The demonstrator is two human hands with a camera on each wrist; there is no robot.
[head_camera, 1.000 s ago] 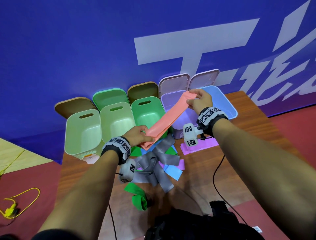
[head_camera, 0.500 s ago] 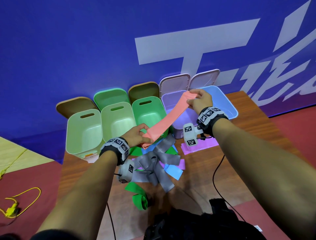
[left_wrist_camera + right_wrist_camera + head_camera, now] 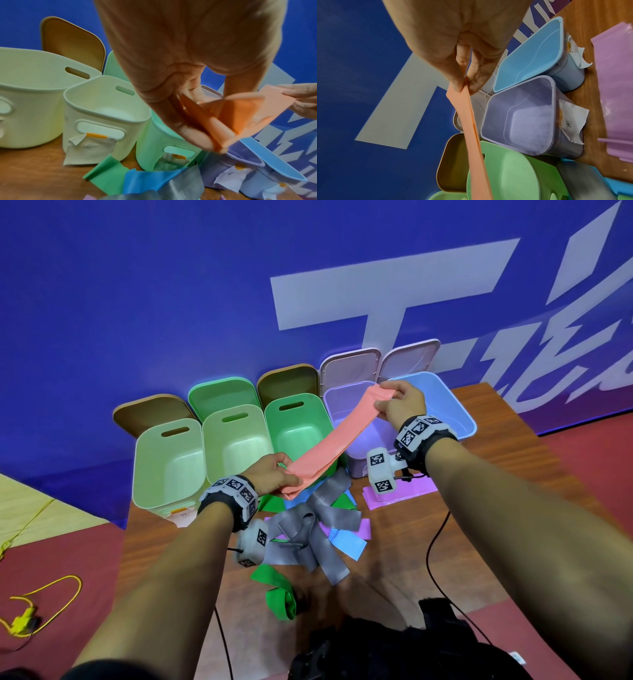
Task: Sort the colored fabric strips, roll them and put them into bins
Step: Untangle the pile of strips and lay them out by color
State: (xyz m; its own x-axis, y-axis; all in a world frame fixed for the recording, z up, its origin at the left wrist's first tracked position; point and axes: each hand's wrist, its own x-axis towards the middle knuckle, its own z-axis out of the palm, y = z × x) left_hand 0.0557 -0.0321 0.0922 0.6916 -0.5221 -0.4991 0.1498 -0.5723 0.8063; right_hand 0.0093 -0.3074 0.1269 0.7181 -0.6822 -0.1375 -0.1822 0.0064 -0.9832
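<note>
A salmon-pink strip (image 3: 334, 445) is held stretched in the air above the row of bins, running from about 8 o'clock up to 2 o'clock across the head view. It is judged to be light, thin and limp, perhaps slightly elastic; it sags a little and folds at the near end, so it is best taken by its short ends, as is done here, and kept under mild tension if a tight roll is to be begun.

At the left, the left hand (image 3: 270, 475) is held low, in front of the pale green bin (image 3: 236, 446) and the green bin (image 3: 298, 433), palm turned down. Its thumb and fingers are curled round the near end of the strip, which is doubled over inside the pinch, as is seen in the left wrist view.

Below, the loose pile of strips (image 3: 315, 529) is left on the table (image 3: 479, 525) at 6 o'clock: grey, green, blue and purple ones are tangled together.

At the right, the right hand (image 3: 402, 402) is raised higher and farther out, over the lilac bin (image 3: 346, 395) and just beside the blue bin (image 3: 455, 409). The far end of the strip is pinched flat between thumb and fingertips (image 3: 476, 79), with the wrist bent inward.
</note>
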